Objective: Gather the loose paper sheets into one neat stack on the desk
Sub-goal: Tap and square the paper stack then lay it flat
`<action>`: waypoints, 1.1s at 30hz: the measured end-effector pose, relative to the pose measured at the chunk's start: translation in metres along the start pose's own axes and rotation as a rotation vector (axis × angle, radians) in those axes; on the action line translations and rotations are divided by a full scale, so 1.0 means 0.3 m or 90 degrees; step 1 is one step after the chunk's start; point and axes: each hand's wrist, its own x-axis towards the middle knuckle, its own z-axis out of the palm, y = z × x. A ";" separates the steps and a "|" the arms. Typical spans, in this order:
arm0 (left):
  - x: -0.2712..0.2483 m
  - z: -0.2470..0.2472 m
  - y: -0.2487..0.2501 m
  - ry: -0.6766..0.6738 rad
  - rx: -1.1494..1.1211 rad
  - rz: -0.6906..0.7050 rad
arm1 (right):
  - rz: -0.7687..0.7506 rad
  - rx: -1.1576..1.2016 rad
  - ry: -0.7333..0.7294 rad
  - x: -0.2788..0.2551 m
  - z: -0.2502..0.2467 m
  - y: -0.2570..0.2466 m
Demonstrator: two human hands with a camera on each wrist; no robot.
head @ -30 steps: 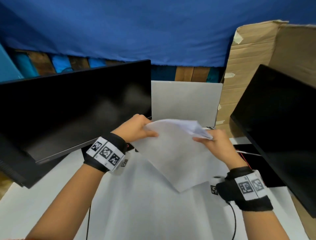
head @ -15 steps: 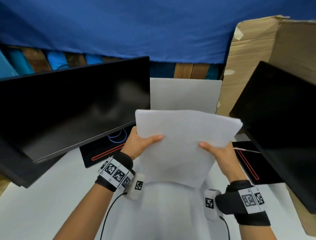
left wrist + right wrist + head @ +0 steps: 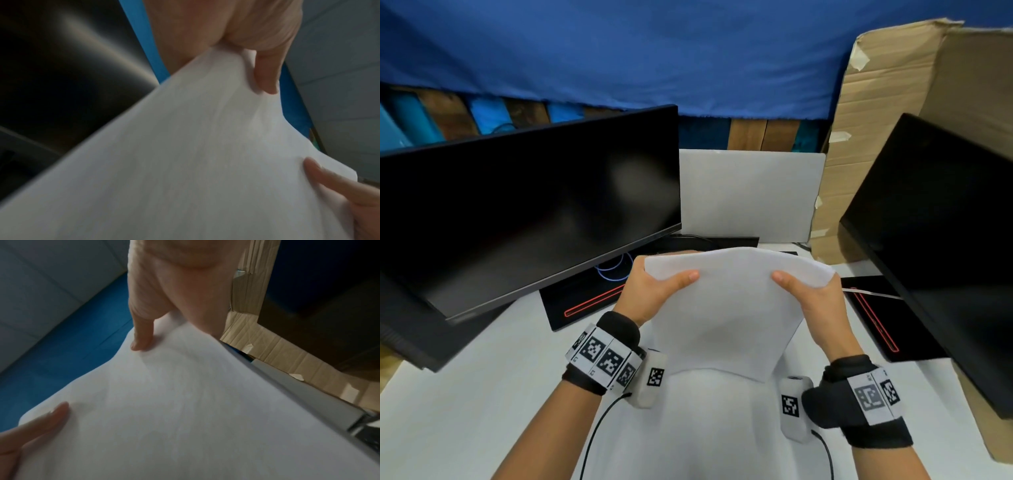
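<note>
A bundle of white paper sheets is held upright over the white desk, its lower edge near the desk top. My left hand grips the bundle's upper left corner, thumb on the near face. My right hand grips the upper right corner the same way. The top edge bows away from me between both hands. In the left wrist view the thumb lies on the sheets. In the right wrist view the sheets fill the lower frame under that thumb. Fingers behind the paper are hidden.
A black monitor stands at the left and another at the right, both close to the hands. A grey laptop lid stands behind the sheets. Black mats lie under the monitors. Cardboard rises at the back right.
The crumpled, tilted bundle was turned upright and squared between both hands. It has since come lower and nearer, and both hands shifted up to its top corners.
</note>
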 end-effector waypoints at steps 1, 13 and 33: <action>-0.001 -0.002 -0.026 0.011 -0.001 -0.018 | 0.015 -0.004 -0.006 -0.002 0.005 0.028; -0.093 -0.035 -0.383 0.017 0.034 -0.319 | 0.233 -0.077 -0.038 -0.056 0.035 0.395; -0.158 -0.032 -0.572 -0.039 0.341 -0.508 | 0.389 -0.433 -0.199 -0.064 0.065 0.635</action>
